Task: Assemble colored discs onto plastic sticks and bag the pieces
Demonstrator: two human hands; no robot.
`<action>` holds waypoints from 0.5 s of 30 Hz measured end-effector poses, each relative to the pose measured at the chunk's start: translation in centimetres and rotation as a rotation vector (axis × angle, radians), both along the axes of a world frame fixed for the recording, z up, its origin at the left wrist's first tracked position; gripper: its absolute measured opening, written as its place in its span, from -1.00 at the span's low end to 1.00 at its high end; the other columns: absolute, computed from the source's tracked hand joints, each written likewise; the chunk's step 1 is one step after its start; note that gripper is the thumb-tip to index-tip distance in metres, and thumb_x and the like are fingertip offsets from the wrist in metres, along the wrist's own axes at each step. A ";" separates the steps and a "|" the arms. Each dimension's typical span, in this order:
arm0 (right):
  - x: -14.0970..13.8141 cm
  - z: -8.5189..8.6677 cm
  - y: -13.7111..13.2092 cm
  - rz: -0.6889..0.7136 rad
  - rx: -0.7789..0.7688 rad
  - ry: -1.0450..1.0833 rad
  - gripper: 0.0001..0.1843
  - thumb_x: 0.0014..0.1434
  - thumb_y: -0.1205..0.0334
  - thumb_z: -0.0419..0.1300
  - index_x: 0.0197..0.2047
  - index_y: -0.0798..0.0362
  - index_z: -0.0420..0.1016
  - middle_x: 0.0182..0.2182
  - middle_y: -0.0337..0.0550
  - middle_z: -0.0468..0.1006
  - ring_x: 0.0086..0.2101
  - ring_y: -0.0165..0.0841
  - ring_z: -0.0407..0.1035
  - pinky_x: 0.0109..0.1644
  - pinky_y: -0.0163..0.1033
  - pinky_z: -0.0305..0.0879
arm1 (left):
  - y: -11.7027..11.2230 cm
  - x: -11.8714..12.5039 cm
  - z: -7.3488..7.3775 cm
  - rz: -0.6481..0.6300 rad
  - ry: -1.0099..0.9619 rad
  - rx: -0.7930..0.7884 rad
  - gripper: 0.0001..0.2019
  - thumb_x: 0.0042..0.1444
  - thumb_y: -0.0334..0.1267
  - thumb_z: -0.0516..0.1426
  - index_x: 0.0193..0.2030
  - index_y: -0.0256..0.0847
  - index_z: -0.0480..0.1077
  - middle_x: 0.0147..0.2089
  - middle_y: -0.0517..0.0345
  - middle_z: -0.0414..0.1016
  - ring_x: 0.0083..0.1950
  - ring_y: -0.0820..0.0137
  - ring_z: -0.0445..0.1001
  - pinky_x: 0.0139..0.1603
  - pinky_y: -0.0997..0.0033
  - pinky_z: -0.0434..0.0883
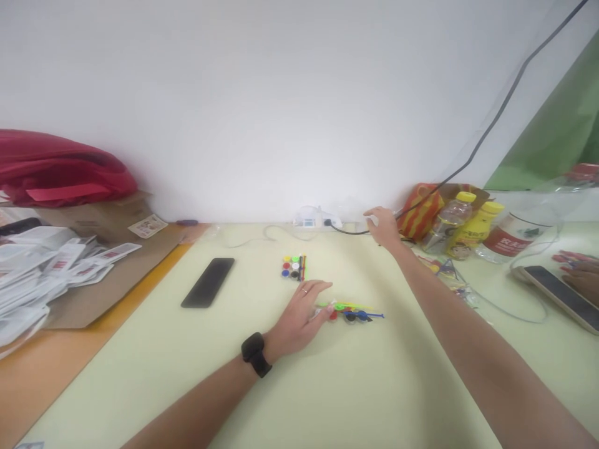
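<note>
Left hand [296, 319] by the coloured pile [358, 313], right hand [384, 227] out near the wall [299, 112]

From where I stand, the left hand, with a black watch [256, 354] at its wrist, lies over the near edge of the pile. Its fingers are stretched and loose rather than clenched, the thumb at the pieces. The pile, bright sticks and small discs, sits on the pale tabletop [262, 405] to that hand's right.

The right arm reaches far forward, beside the red-and-yellow bag [420, 209] and to the right of the power strip [305, 220]. Those fingers are bent; something clear may be between them, but the blur keeps me from telling whether they grip anything.

Beyond the left hand, six discs [291, 267] stand in two columns, with upright sticks [303, 267] alongside. A dark phone [208, 283] lies to their left. At the far right, another person's hand [584, 279] is beside a second phone [561, 295].
</note>
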State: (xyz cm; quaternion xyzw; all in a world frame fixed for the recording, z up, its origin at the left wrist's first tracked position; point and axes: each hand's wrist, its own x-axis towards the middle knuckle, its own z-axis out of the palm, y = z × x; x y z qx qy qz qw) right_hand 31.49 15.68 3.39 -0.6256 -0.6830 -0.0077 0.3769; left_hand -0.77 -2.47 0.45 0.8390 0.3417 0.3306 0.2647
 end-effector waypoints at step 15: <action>-4.7 0.4 -17.3 0.666 -0.451 0.758 -0.54 0.13 0.01 0.42 -0.02 -0.08 0.33 -0.28 -0.19 0.59 -0.33 -0.31 0.50 -0.23 -0.17 0.47 | 4.3 0.2 3.5 0.077 -0.247 -0.405 -0.51 0.27 0.12 0.17 0.14 -0.22 0.46 -0.14 0.02 0.63 -0.13 0.26 0.59 -0.06 0.22 0.52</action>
